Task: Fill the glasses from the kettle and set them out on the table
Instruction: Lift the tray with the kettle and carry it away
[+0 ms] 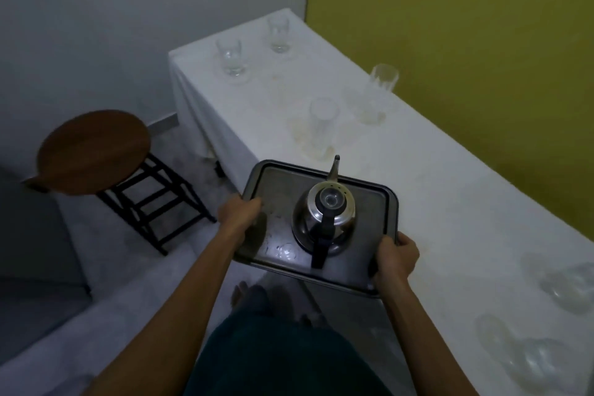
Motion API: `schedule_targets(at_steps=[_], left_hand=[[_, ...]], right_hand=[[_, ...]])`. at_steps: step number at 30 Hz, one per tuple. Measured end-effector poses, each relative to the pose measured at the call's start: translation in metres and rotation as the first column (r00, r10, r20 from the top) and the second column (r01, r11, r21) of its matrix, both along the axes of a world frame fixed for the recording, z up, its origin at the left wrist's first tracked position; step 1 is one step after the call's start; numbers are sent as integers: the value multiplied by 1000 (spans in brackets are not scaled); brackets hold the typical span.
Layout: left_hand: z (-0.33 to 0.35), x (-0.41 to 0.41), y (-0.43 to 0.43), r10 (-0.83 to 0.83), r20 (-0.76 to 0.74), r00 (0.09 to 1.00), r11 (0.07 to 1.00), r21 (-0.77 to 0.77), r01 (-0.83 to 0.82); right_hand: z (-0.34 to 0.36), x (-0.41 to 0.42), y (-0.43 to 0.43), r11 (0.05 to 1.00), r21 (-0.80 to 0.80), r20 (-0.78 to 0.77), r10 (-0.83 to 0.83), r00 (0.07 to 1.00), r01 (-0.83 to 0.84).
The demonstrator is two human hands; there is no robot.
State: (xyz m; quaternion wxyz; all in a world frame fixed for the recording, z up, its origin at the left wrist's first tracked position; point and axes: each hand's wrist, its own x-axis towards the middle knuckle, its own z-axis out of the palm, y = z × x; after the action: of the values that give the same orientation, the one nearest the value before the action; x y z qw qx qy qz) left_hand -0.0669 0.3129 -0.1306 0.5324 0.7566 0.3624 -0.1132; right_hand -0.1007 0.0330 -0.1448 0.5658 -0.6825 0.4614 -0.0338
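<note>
A steel kettle (324, 219) with a black handle stands on a dark metal tray (279, 180), spout pointing away from me. My left hand (240, 210) grips the tray's left rim and my right hand (397, 255) grips its near right corner, holding it over the table's left edge. On the white-clothed table (450, 202) stand several clear glasses: two at the far end (229, 56) (279, 34), two in the middle (321, 125) (377, 92), and two blurred ones at the near right (569, 283) (520, 354).
A round brown wooden stool (93, 151) on black legs stands on the floor to the left of the table. A yellow wall (466, 26) runs along the table's far side. My feet show on the pale floor below the tray.
</note>
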Motion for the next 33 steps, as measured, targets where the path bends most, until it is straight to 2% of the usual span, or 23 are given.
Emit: schedule_targets(at_steps=[3, 12, 17, 23, 33], left_hand=[[3, -14, 52, 149, 11, 989, 988, -46, -149], [12, -32, 230, 392, -9, 920, 916, -96, -391], [20, -44, 327, 463, -11, 886, 884, -68, -463], [16, -49, 421, 517, -57, 854, 852, -66, -520], [-24, -12, 509, 611, -127, 781, 784, -41, -620]], right_hand=[[5, 16, 49, 992, -2, 6, 123, 992, -123], [9, 83, 230, 929, 10, 23, 371, 928, -371], [6, 113, 344, 906, 52, 82, 416, 906, -421], [2, 154, 455, 869, 102, 41, 483, 875, -484], [-16, 227, 569, 850, 124, -24, 518, 855, -512]])
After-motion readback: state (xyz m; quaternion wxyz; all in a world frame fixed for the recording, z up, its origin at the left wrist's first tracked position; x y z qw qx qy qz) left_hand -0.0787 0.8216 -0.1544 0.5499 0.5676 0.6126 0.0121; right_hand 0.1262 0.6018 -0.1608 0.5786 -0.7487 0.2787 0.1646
